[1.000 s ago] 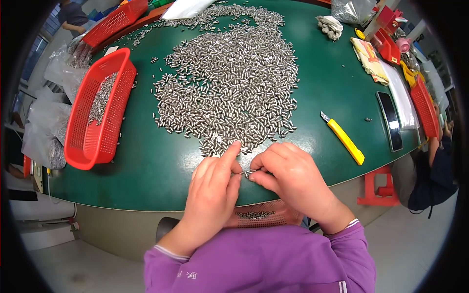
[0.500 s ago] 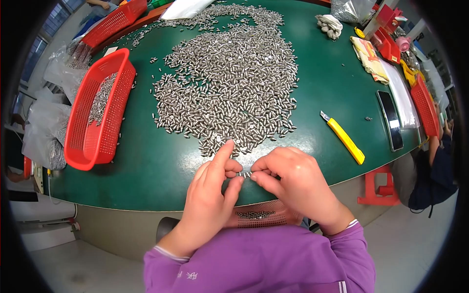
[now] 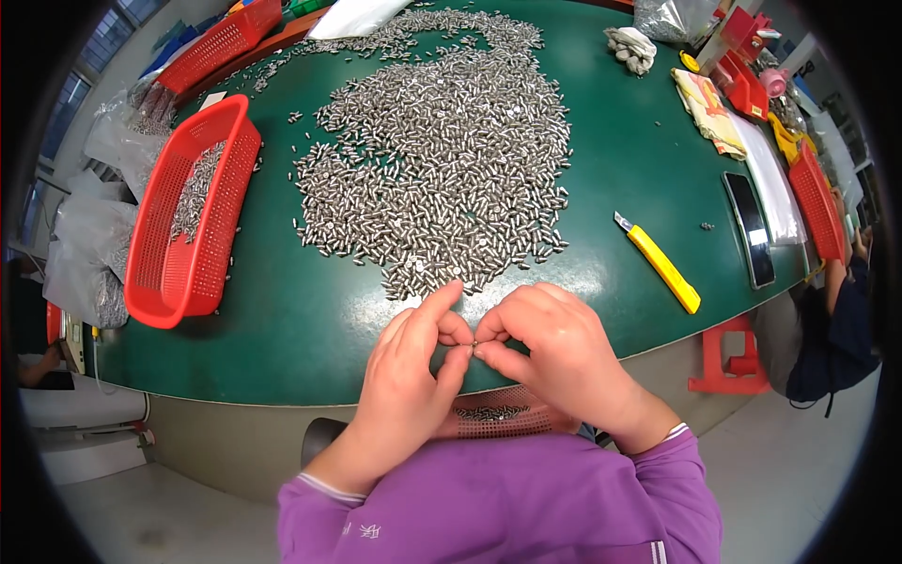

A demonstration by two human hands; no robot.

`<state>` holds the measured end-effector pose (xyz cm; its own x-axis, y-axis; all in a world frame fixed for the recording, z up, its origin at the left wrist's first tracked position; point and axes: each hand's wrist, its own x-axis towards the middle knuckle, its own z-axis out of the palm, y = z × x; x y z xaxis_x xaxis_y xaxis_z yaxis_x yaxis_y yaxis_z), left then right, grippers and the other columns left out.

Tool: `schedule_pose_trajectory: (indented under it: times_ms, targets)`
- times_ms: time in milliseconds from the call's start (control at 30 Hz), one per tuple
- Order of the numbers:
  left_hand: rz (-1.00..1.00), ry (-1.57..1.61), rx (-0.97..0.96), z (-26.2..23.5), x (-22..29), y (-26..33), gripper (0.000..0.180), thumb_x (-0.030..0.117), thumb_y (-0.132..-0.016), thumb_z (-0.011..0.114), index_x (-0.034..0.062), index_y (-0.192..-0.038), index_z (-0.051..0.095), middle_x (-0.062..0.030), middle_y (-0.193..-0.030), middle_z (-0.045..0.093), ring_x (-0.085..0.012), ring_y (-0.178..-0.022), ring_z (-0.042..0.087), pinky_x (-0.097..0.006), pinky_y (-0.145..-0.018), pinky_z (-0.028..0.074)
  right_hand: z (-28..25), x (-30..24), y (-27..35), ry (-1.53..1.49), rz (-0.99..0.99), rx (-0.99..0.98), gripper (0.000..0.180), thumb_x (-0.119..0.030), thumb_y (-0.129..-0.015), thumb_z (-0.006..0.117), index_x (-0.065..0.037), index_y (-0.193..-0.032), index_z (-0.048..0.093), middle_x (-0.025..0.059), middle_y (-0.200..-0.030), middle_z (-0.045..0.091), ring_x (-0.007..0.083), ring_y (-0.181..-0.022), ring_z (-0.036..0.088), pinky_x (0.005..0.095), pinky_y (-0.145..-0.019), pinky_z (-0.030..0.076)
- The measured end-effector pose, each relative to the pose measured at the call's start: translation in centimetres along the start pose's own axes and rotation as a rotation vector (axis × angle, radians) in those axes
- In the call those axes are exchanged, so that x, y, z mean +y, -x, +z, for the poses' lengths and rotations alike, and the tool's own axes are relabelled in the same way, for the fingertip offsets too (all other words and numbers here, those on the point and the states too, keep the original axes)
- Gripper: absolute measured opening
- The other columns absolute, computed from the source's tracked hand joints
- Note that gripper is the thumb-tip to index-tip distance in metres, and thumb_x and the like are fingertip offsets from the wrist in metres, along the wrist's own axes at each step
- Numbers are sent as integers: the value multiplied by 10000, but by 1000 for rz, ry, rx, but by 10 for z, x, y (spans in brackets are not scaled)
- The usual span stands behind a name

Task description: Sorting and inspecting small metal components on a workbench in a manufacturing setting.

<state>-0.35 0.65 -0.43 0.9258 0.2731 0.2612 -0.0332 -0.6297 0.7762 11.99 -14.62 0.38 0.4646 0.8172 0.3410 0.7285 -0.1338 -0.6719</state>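
Observation:
At the near edge of the green table, the fingertips of my left hand and my right hand meet. Both pinch with thumb and fingers, and my left index finger sticks out forward. Only a speck of the small metal parts shows between the fingertips; how many are held is hidden. Just beyond my hands spreads a wide pile of small, silvery, bullet-shaped metal parts. Below my hands, at my lap, is a pinkish mesh basket with metal parts in it.
A long red plastic basket with some metal parts stands at left. To the right lie a yellow utility knife, a phone and a folded cloth. White gloves rest at the back. A red stool stands below right.
My hands have drawn together until the fingertips touch. The row of small metal parts seen between them earlier is now almost wholly covered.

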Motion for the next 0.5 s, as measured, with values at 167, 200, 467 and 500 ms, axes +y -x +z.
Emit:
schedule_pose_trajectory:
  times_ms: [167,200,467,500]
  targets:
    - [16,12,9,1,1,1,647,-95,-808,707,43,-1411,516,-12,-917,659,-154,-876,626,-304,-817,493,2,-2,6,38,-9,52,191,-85,-748,781,-79,-863,629,65,-864,607,302,-815,600,417,-703,497]
    - [16,12,9,1,2,1,647,-95,-808,707,43,-1411,516,-12,-917,659,-154,-876,626,-304,-817,493,2,-2,6,37,-7,53,190,-83,-749,779,-78,-868,630,68,-871,601,305,-820,597,420,-707,496]
    - [33,5,-14,2,3,-2,652,-99,-809,691,43,-1419,511,-12,-937,655,-160,-884,613,-307,-809,486,0,-6,6,53,14,49,167,-78,-773,742,-72,-899,632,79,-896,581,304,-851,587,421,-732,489]
    - [32,5,-14,1,3,-1,652,-99,-809,691,43,-1419,511,-12,-937,655,-160,-884,613,-307,-809,486,0,-8,5,65,5,41,162,-79,-777,735,-71,-902,631,81,-893,575,303,-853,584,419,-736,487]
